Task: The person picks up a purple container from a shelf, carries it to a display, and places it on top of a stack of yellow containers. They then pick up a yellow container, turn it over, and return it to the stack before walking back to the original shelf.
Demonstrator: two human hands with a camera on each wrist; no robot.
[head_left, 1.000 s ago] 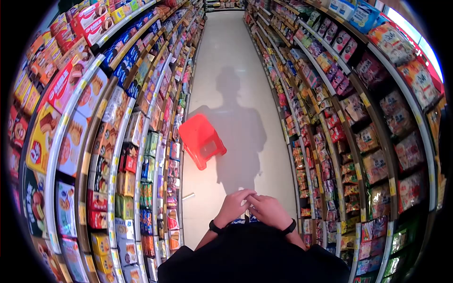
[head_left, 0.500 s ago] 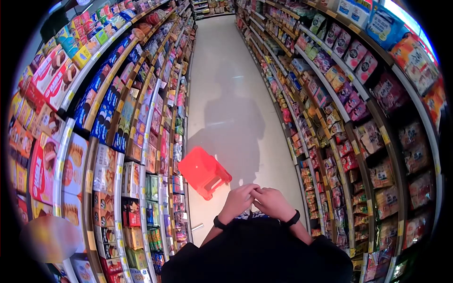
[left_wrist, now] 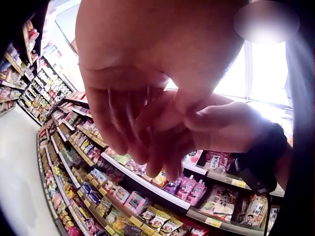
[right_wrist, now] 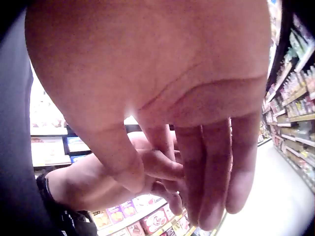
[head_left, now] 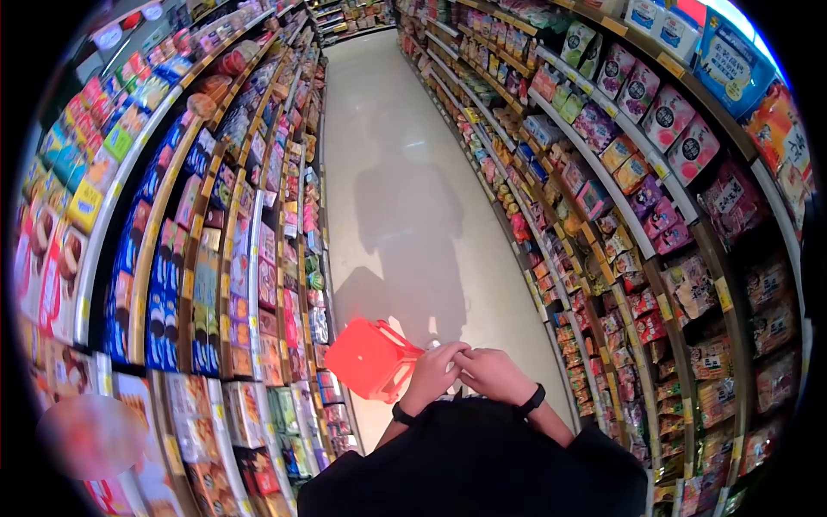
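Observation:
Both hands meet at the fingers in front of the body. The left hand [head_left: 433, 376] comes in from the left, its fingers loosely bent and touching those of the right hand [head_left: 500, 376]. From the right wrist, the right hand's long fingers [right_wrist: 214, 172] hang nearly straight, with the left hand [right_wrist: 93, 177] behind its thumb. Nothing shows between the palms in either wrist view. Each wrist wears a black band. Just beyond the left hand, a red plastic stool [head_left: 366, 358] stands on the floor, partly overlapped by that hand.
Tall shelves of packaged snacks line the left side [head_left: 198, 284] and right side [head_left: 637, 241] of a narrow aisle. The pale floor [head_left: 362, 95] runs ahead between them, with the person's shadow on it. Another shelf [head_left: 353, 17] crosses the far end.
The stool has come closer, down the head view toward the hands, and the shelves have shifted past as the view advanced and turned slightly. The hands stay together in front of the body.

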